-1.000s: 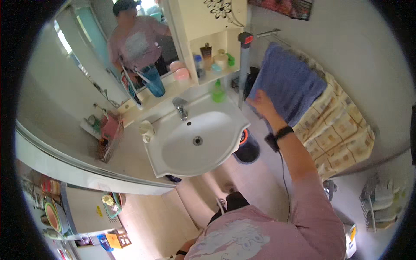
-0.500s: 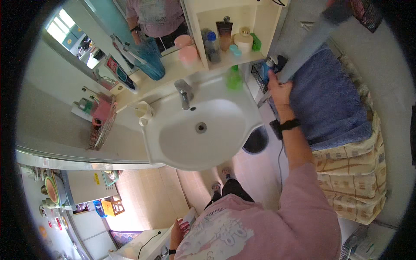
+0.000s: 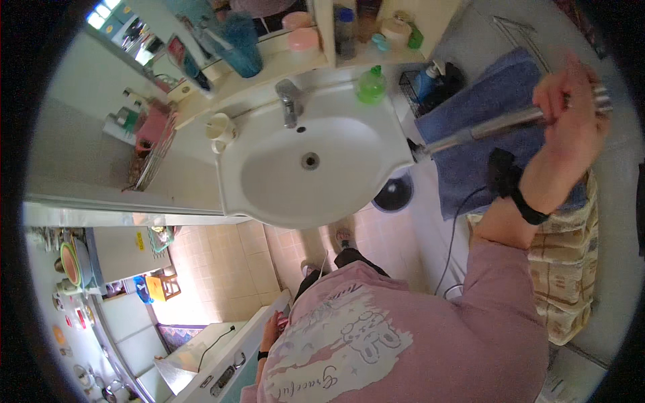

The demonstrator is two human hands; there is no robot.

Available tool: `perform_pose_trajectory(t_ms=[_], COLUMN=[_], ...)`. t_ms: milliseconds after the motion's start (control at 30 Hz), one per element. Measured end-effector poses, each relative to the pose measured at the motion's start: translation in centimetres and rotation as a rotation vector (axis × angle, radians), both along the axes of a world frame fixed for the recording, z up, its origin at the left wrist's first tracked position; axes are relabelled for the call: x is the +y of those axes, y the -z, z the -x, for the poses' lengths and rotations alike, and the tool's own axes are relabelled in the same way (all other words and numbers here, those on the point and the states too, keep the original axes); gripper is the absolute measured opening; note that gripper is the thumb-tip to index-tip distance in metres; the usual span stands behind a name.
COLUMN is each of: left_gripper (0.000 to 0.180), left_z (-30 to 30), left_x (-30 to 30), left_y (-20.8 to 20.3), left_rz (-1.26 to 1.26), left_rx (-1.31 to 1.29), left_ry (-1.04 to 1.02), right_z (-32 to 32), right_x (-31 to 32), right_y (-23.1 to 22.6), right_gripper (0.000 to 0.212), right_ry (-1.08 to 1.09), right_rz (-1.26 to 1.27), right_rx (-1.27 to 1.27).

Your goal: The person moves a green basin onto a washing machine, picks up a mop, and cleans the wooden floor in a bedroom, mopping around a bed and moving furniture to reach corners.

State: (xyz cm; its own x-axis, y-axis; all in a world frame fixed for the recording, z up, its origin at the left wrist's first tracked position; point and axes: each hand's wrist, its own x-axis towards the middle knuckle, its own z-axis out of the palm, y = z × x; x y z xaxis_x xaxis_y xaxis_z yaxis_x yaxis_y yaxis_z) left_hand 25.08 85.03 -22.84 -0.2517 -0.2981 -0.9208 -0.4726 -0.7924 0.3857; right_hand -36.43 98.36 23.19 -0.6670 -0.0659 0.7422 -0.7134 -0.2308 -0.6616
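My right hand (image 3: 571, 107) is closed around a silver metal pole (image 3: 497, 124), near its ribbed end. The pole slants down left over a blue towel (image 3: 463, 178) to the sink's right corner. Its far end is dark, and its kind does not show. A small black block (image 3: 502, 171) with a dark cord sits beside my right wrist. Low at my side, my left hand (image 3: 273, 330) is next to a white door (image 3: 242, 356). Something reddish shows at its fingers, which my shirt partly hides.
A white sink (image 3: 269, 205) with a chrome faucet (image 3: 289, 104) stands ahead. Round it are a green bottle (image 3: 371, 86), a cream cup (image 3: 220, 129) and a blue tumbler (image 3: 243, 57). A dark bucket (image 3: 393, 195) stands below, and patterned cloth (image 3: 571, 269) hangs at right.
My right hand has moved right and outward over the towel. The pole has swung from steeply raised to a shallow slant. The view has shifted, and my left hand remains at my side.
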Motion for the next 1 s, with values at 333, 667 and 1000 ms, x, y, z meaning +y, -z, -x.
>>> perform_pose_trajectory(t_ms=[333, 667, 1000], left_gripper=[0.036, 0.041, 0.043], left_z=[-1.3, -5.1, 12.0], left_x=[2.8, 1.3, -4.5], left_y=[-3.6, -3.2, -18.3], left_rz=[0.319, 0.077, 0.638], left_rx=[0.128, 0.033, 0.446], left_ry=[0.022, -0.157, 0.275], right_z=[-4.5, -13.9, -23.0], right_x=[-1.9, -4.1, -12.3], right_y=[-1.0, -3.9, 6.1], right_gripper=[0.020, 0.030, 0.020], right_ry=[-0.088, -0.562, -0.820], right_rz=[-0.284, -0.463, -0.536], right_rx=[-0.036, -0.146, 0.049])
